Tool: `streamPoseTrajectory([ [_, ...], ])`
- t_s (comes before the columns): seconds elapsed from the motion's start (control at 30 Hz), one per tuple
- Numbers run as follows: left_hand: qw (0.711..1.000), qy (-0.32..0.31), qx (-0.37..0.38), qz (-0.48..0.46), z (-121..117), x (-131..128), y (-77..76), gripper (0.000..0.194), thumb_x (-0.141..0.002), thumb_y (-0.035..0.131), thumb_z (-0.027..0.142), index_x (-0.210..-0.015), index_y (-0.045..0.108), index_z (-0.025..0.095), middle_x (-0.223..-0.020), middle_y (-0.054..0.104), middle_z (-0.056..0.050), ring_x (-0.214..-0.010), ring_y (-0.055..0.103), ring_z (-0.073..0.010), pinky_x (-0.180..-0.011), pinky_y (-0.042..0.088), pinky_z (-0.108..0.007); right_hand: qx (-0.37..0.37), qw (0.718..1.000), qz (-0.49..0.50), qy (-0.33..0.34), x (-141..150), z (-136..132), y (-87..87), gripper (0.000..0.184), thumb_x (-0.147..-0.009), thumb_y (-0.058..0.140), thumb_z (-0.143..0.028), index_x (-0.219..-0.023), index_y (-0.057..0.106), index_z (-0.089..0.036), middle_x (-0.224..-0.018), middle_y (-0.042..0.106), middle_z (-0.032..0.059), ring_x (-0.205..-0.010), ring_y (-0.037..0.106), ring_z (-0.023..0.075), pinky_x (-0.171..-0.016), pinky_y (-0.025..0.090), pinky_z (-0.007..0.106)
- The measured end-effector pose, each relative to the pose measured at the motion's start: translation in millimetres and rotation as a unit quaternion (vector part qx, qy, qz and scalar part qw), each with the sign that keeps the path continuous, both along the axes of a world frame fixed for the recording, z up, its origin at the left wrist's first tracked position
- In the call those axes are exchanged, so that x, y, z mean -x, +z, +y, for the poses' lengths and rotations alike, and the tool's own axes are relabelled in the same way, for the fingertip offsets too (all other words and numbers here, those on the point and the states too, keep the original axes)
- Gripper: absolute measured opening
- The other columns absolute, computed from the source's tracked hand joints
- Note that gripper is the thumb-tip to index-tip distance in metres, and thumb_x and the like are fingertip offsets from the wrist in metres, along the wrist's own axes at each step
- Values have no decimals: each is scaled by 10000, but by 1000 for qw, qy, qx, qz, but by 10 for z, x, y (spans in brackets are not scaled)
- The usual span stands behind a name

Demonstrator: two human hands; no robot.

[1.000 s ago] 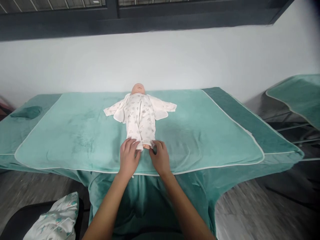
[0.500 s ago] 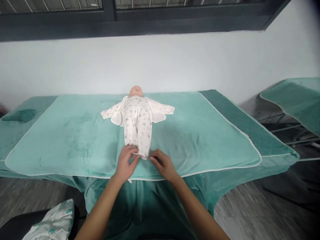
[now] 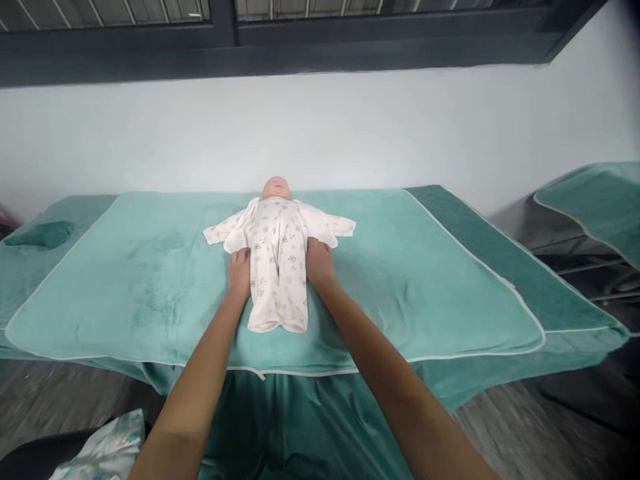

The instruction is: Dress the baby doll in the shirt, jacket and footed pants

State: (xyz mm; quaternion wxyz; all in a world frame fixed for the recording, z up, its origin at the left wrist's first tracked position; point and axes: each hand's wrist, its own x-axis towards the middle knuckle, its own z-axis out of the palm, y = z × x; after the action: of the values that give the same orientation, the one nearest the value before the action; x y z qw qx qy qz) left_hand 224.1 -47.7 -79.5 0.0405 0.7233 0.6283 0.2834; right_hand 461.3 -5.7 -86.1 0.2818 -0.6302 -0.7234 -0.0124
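A baby doll [image 3: 276, 187] lies on its back with its head toward the wall. Its white baby shirt [image 3: 320, 223] has both sleeves spread out sideways. White printed baby trousers [image 3: 279, 280] stretch down from the chest, their two leg ends lying flat toward me. My left hand [image 3: 239, 273] is closed at the left side of the trousers, just below the shirt hem. At the same height, my right hand [image 3: 319, 262] is closed on the right side. The fingertips of both hands are partly hidden by the cloth.
A green blanket [image 3: 425, 280] with white piping covers the table, over a darker green cover [image 3: 480, 247]. A small green pillow [image 3: 43, 233] lies far left. Printed cloth [image 3: 107, 447] rests on a dark chair at lower left. Another green-covered surface [image 3: 600, 200] stands right.
Both hands have moved up from the trouser leg ends to the sides near the shirt hem. The leg ends now lie uncovered and spread flatter. The view has shifted slightly.
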Motion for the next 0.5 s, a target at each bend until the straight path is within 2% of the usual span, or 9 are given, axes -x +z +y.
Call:
streamPoseTrajectory([
  [0.07, 1000, -9, -12, -7, 103, -43, 20, 263, -939, 542, 241, -1150, 698, 213, -1279, 645, -158, -1287, 486, -378, -1042, 397, -541, 4, 1000, -3, 12, -27, 35, -21, 178, -983, 411, -136, -1052, 566, -189, -956, 685, 105, -923, 585, 267, -944, 404, 393],
  [0.17, 998, -44, -35, -26, 241, -109, 26, 154, -913, 611, 222, -1029, 714, 225, -1178, 696, -129, -1328, 482, -361, -1114, 347, -549, 0, 999, -9, 36, -75, 41, -48, 96, -975, 500, -187, -949, 590, -205, -980, 669, 116, -926, 572, 267, -867, 391, 372],
  [0.27, 995, -60, -55, -57, 361, -182, -16, 125, -929, 599, 211, -984, 700, 161, -1109, 706, -131, -1224, 549, -317, -1109, 386, -506, -5, 999, -11, 50, -101, 28, -61, 139, -970, 537, -207, -854, 614, -209, -981, 651, 119, -933, 558, 270, -828, 381, 371],
  [0.4, 987, -79, -72, -124, 429, -240, -81, 202, -934, 611, 250, -1008, 678, 74, -1073, 699, -120, -1111, 592, -252, -1060, 464, -424, -31, 996, 14, 76, -108, 0, -55, 158, -973, 508, -200, -911, 654, -204, -1006, 638, 108, -977, 546, 270, -841, 395, 369],
  [0.5, 980, -105, -79, -150, 372, -260, -26, 251, -923, 651, 296, -1023, 674, 67, -1120, 702, -127, -1138, 605, -256, -1084, 474, -434, -58, 993, 40, 98, -119, -32, -43, 171, -965, 499, -206, -1008, 665, -200, -1087, 640, 111, -1049, 543, 270, -899, 403, 376],
])
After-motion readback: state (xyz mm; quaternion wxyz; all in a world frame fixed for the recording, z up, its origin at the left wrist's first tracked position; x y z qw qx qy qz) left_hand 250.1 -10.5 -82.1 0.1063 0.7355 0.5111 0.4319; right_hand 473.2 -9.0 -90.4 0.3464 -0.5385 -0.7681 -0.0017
